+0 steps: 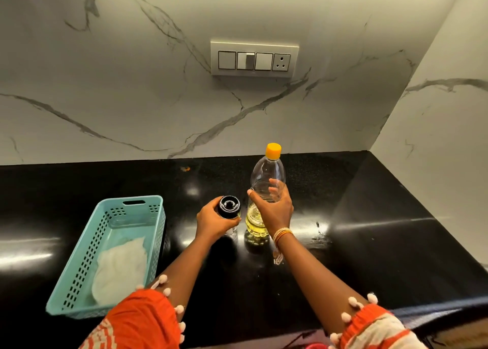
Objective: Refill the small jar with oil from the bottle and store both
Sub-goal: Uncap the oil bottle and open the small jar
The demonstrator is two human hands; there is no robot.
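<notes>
Both hands hold: right hand wraps the clear, yellow-capped plastic oil bottle mid-body; left hand grips the small black-lidded glass jar at nine o'clock. Likely light, squashy, slippery.

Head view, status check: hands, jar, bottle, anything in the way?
Left hand grips the small jar, black lid on. Right hand grips the oil bottle, upright, orange cap on. Teal basket left, apart.

one bottle, one small jar, one basket, one cloth, two hands
</notes>
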